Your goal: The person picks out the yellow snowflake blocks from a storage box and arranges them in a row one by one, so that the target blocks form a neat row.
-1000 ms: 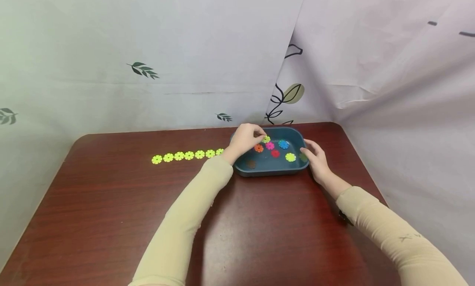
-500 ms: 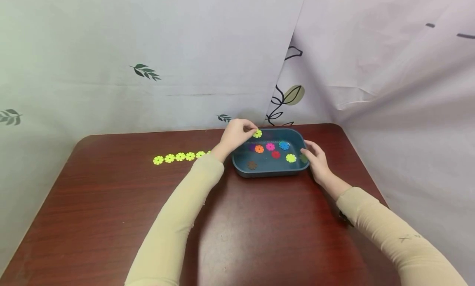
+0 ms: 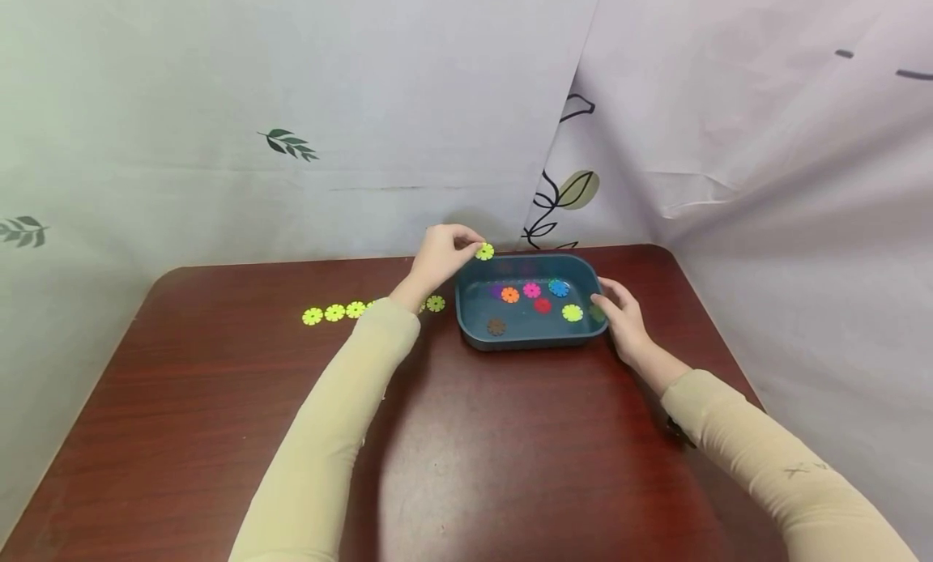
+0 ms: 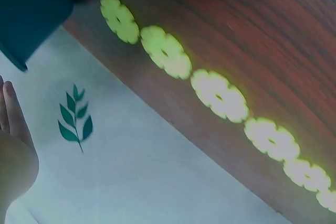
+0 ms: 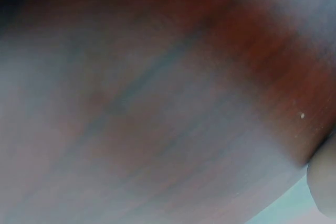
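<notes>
My left hand (image 3: 440, 258) pinches a yellow-green flower-shaped plastic disc (image 3: 484, 251) between thumb and fingers, just above the tray's back left corner. In the left wrist view part of that hand (image 4: 18, 156) shows at the left edge, and its disc is out of sight. My right hand (image 3: 624, 321) grips the right end of the dark blue tray (image 3: 535, 329), thumb over the rim. Inside lie discs in several colours, among them an orange disc (image 3: 509, 295), a blue disc (image 3: 559, 288) and a yellow-green disc (image 3: 572, 312).
A row of yellow-green discs (image 3: 334, 312) lies left of the tray on the dark red-brown table (image 3: 466, 432); my left forearm hides part of it. Behind the table hangs a pale leaf-printed cloth (image 3: 379, 108). The right wrist view is mostly blurred tabletop.
My left hand has lifted the yellow-green disc out of the tray, moving left and up with it. My right hand has stayed at the tray's right end.
</notes>
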The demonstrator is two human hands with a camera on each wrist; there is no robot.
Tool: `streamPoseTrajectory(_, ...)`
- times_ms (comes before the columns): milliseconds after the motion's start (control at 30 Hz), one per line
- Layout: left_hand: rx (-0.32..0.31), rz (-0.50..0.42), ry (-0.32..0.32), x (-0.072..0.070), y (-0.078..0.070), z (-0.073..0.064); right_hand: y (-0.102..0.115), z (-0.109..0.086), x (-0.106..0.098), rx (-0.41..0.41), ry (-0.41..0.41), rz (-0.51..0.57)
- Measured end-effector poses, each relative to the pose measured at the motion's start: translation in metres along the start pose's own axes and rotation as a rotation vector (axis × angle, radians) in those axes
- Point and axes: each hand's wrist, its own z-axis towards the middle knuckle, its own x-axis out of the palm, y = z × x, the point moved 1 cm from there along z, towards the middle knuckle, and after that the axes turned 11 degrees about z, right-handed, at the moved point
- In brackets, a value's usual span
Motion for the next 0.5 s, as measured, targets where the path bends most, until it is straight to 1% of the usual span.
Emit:
streamPoseTrajectory(233, -0.034, -0.016, -0.036, -0.02, 0.015, -0.004, 0.0, -0.002, 0.0, -0.004, -0.007, -0.002)
streamPoseTrajectory(500, -0.08, 0.0, -0.067, -0.042, 0.039, -0.013, -0.001, 0.0, 0.001, -0.013, -0.007, -0.002)
